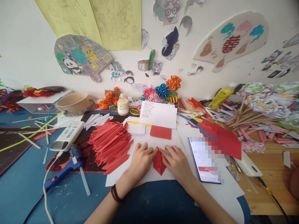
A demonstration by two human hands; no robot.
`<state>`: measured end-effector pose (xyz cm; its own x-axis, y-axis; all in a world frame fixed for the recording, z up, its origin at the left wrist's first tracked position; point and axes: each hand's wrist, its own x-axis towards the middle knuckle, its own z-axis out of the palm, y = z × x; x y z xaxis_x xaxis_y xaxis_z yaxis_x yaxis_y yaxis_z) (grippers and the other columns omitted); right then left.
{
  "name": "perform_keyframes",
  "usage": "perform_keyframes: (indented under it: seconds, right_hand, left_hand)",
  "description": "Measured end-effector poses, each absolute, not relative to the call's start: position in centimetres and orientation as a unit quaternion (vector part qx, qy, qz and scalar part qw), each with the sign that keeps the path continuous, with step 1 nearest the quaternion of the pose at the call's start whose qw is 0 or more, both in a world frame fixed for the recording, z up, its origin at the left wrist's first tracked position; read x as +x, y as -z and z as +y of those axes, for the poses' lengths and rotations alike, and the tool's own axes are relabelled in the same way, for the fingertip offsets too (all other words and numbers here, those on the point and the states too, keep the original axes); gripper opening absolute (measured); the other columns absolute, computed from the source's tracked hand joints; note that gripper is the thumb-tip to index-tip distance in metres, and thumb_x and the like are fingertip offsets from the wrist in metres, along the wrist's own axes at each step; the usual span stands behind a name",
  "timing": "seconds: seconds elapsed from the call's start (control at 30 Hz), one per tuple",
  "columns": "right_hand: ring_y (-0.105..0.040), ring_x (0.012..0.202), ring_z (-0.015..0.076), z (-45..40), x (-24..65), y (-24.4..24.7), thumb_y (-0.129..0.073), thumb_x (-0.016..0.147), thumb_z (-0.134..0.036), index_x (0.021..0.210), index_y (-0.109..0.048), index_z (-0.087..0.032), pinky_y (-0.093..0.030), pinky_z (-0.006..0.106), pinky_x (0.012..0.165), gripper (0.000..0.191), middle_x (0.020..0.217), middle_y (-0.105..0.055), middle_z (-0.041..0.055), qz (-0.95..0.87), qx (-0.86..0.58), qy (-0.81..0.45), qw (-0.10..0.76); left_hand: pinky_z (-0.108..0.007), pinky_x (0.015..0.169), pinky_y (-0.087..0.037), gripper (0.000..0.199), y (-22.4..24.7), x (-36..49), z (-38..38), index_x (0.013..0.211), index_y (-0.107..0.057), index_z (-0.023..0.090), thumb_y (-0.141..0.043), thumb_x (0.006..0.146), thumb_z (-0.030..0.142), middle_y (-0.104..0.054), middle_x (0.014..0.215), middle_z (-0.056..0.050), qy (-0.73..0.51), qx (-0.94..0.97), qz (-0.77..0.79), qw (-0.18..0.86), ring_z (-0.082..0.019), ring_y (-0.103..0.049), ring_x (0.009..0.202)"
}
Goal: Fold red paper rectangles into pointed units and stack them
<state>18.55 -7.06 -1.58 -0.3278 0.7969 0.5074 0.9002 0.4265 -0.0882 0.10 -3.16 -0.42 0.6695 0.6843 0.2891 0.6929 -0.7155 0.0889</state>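
Between my two hands a small folded piece of red paper (159,164) lies on white sheets, its pointed end toward me. My left hand (143,159) has its fingers curled, thumb and fingertips pressing the paper's upper left edge. From the other side my right hand (175,160) presses the upper right edge with its fingertips. Just beyond them rests a flat red paper rectangle (160,132). A big heap of folded red paper strips (109,144) is spread left of my left hand. On the right, a lit phone (202,161) lies beside my right hand.
A blue glue gun (67,171) and a white power strip (70,135) with a cord sit at left. A handwritten card (158,114) leans at the back near a cream bottle (123,105). Red sheets (224,137) and a watch (198,126) lie at right.
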Motion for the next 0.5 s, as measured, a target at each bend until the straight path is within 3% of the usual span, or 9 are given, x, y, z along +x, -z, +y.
perform_keyframes:
  seconds: [0.5]
  right_hand:
    - [-0.053,0.087,0.0211,-7.04,18.57,1.53,-0.047,0.092,-0.012,0.125,-0.06,-0.021,-0.043,0.036,0.077,0.036,0.103,-0.063,0.0087,-0.819,-0.521,0.109,0.213]
  left_hand:
    - [-0.038,0.068,-0.029,0.024,0.81,0.13,-3.57,0.109,-0.06,0.019,-0.041,0.095,0.014,-0.058,0.078,-0.006,0.132,-0.915,-0.38,0.032,-0.02,-0.047,0.08]
